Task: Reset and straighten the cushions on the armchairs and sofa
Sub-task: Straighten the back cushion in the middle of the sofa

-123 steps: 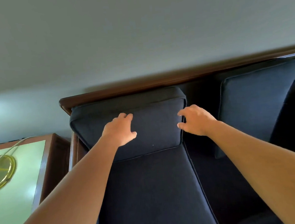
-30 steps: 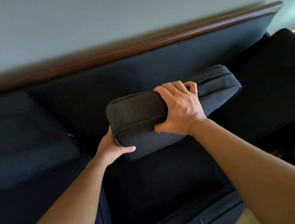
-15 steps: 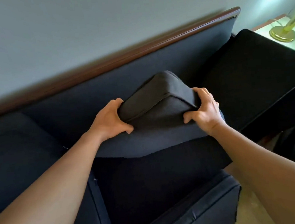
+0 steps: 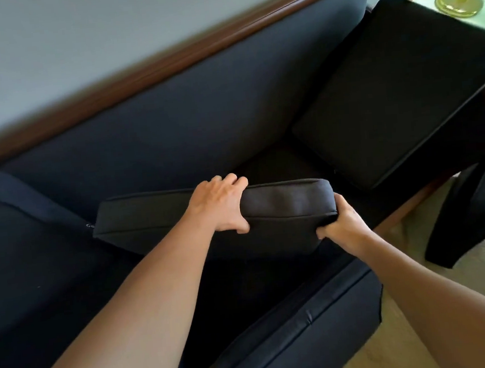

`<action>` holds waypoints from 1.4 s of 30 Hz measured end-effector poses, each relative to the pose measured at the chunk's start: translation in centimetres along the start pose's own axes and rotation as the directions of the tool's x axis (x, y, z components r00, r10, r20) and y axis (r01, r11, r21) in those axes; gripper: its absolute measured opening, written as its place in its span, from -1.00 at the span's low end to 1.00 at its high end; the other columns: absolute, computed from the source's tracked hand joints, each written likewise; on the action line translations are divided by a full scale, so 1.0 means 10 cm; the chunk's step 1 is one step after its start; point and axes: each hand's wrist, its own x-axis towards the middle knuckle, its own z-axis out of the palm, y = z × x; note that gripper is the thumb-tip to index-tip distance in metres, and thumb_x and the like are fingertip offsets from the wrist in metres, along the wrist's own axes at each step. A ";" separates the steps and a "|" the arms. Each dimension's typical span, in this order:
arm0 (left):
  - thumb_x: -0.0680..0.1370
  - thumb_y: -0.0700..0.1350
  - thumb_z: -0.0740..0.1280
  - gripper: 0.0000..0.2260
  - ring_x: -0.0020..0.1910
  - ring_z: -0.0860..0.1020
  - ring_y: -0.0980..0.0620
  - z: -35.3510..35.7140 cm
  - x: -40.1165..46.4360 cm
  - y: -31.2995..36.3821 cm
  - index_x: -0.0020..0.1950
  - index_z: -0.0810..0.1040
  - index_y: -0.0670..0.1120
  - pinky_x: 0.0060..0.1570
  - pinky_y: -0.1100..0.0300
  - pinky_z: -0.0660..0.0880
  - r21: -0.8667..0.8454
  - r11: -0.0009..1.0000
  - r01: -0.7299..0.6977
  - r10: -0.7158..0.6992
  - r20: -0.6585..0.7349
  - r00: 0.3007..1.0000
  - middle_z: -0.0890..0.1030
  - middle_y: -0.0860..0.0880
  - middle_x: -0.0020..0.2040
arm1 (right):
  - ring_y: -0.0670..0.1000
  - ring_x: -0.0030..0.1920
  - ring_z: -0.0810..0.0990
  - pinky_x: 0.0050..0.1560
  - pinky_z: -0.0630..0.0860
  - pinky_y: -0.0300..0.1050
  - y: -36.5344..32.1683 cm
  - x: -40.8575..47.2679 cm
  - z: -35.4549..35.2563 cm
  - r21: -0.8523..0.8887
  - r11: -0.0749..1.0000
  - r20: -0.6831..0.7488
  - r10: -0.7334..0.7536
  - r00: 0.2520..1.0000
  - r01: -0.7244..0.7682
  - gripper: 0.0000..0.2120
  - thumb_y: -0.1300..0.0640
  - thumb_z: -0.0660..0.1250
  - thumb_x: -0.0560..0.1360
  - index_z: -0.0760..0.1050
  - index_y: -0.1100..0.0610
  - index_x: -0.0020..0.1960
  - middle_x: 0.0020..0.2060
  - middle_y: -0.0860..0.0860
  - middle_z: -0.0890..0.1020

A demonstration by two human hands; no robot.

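Cushion (image 4: 162, 217) dead centre, a dark slab up on edge over the sofa (image 4: 200, 123) seat, its long top seam running level from nine o'clock to three o'clock. Both hands are on it. Left hand (image 4: 223, 207) clamps over the top edge near the middle, fingers curled down the far face, thumb hooked under the near seam. Right hand (image 4: 343, 227) has the corner at four o'clock, thumb on the front, fingers wrapped behind and hidden. Both forearms reach in from six o'clock, the left crossing over the seat, the right coming in from the lower right.

Count them: three loose cushions in view. The held one; a second cushion (image 4: 403, 87) lying flat and skewed at two o'clock, its outer end overhanging the sofa's end; a third cushion (image 4: 5, 204) at nine o'clock, leaning against the backrest. A seat cushion (image 4: 300, 325) juts out at six o'clock with its front edge in view.

Open room: bare backrest behind the held cushion at twelve o'clock, from the third cushion across to the second. Wooden rail (image 4: 166, 64) caps the backrest along the wall. One brass lamp base (image 4: 458, 2) at one o'clock on a pale side table (image 4: 424, 0). Beige floor (image 4: 426, 352) at five o'clock.
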 end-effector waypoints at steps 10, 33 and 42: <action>0.20 0.53 0.42 0.08 0.38 0.40 -0.12 0.30 -0.37 -0.76 0.58 0.10 0.12 0.36 -0.08 0.33 -0.036 0.987 0.158 -0.158 0.000 0.987 0.40 -0.01 0.41 | 0.13 0.60 -0.13 0.50 0.07 0.23 -0.55 -0.04 0.16 -0.831 0.426 0.179 -0.407 0.896 0.359 0.16 -0.11 0.49 0.30 -0.22 -0.03 0.64 0.63 0.02 -0.12; 0.24 0.29 0.52 -0.18 0.22 0.47 -0.12 0.49 -0.73 -2.15 0.38 0.34 0.02 0.15 -0.17 0.45 -0.252 0.878 0.407 -0.428 -0.035 0.903 0.50 0.00 0.16 | 0.13 0.38 0.37 0.51 0.06 0.21 -2.16 0.96 1.76 -0.797 0.066 0.502 -0.482 0.719 0.601 -0.22 0.07 0.48 0.34 0.24 -0.03 0.49 0.31 -0.02 0.46; 0.21 0.26 0.55 -0.19 0.23 0.46 -0.17 0.33 -0.43 -2.59 0.38 0.39 0.05 0.12 -0.19 0.43 -0.358 0.804 0.475 -0.502 0.018 0.865 0.49 0.00 0.13 | 0.18 0.52 0.20 0.55 -0.06 0.23 -2.72 1.49 1.99 -0.786 0.040 0.543 -0.433 0.719 0.617 -0.05 0.07 0.54 0.35 0.11 -0.02 0.61 0.49 0.05 0.33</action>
